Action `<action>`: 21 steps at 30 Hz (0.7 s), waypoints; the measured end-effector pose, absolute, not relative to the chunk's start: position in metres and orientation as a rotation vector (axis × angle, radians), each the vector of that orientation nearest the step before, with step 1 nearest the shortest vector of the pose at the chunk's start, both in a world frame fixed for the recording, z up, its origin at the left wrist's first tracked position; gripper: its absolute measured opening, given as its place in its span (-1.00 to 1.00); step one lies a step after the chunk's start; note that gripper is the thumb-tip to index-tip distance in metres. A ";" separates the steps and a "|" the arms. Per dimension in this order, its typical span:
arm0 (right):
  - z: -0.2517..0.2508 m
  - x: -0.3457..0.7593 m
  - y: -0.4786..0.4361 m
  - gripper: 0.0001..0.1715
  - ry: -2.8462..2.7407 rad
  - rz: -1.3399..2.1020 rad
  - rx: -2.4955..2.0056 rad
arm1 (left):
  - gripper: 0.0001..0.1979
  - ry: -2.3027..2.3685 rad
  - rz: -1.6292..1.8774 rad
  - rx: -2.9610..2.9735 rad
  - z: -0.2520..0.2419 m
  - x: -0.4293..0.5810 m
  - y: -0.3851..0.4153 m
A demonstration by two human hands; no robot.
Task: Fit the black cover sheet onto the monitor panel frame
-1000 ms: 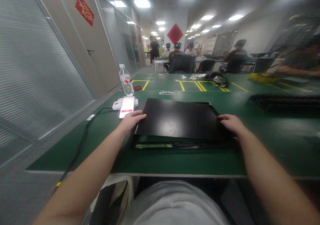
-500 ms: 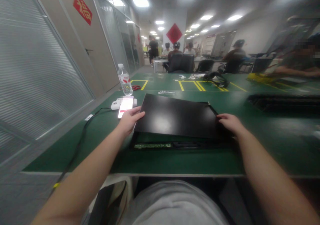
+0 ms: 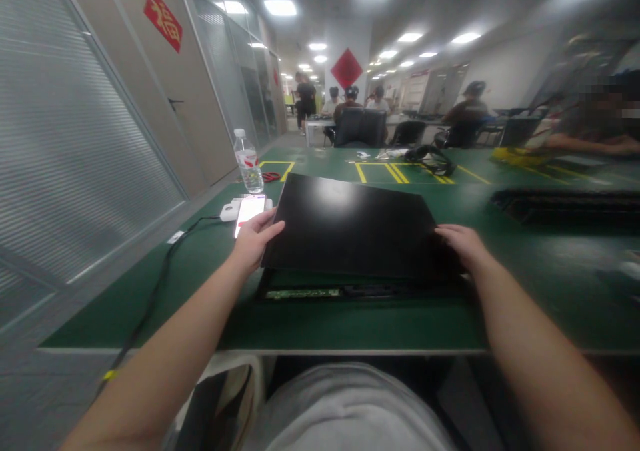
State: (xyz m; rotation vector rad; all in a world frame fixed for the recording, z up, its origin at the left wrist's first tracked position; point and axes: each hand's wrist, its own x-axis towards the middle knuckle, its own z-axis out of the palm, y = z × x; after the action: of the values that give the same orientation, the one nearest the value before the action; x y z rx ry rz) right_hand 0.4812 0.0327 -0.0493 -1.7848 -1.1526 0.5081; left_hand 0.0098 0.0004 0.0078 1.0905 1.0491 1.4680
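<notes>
A glossy black display panel (image 3: 350,227) is held tilted above the table, its left side higher than its right. My left hand (image 3: 255,239) grips the panel's left edge, thumb on top. At the right edge my right hand (image 3: 461,244) is closed on the panel, partly in its shadow. Beneath the panel lies a dark frame (image 3: 390,291) with a green circuit strip (image 3: 303,293) along its near side. The panel covers most of that frame.
On the green table (image 3: 150,311), a phone (image 3: 250,212) lies against a white power strip (image 3: 229,211). A water bottle (image 3: 249,164) and red scissors (image 3: 271,177) stand behind. Dark long parts (image 3: 565,209) lie right. Cables (image 3: 433,159) sit farther back; people sit beyond.
The panel's far left side has risen and tilted up more, covering the white item behind it and the frame's far right corner. Both hands keep their hold.
</notes>
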 end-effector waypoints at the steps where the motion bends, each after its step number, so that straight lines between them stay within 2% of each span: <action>1: -0.048 0.480 0.033 -0.74 -1.082 0.531 -1.749 | -0.31 1.058 1.480 1.089 0.008 0.008 0.001; 5: -0.034 0.476 0.029 -0.71 -0.959 0.657 -1.561 | -0.30 1.076 1.545 1.067 0.008 0.002 0.003; 9: -0.011 0.473 0.010 -0.51 -1.098 0.895 -1.444 | -0.33 1.112 1.530 1.055 0.004 0.001 0.007; 12: 0.000 0.473 -0.004 -0.43 -0.998 1.056 -1.434 | -0.31 1.131 1.527 1.083 -0.001 0.002 0.010; 21: -0.005 0.485 -0.001 -0.70 -0.747 1.213 -1.357 | -0.50 1.225 1.472 1.195 0.001 0.000 0.009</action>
State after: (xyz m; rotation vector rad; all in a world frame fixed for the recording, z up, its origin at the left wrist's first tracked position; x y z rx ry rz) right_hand 0.4853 -0.0007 -0.0054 -1.3575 -0.7468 1.2134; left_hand 0.0000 0.0088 0.0012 1.1951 1.2247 1.4723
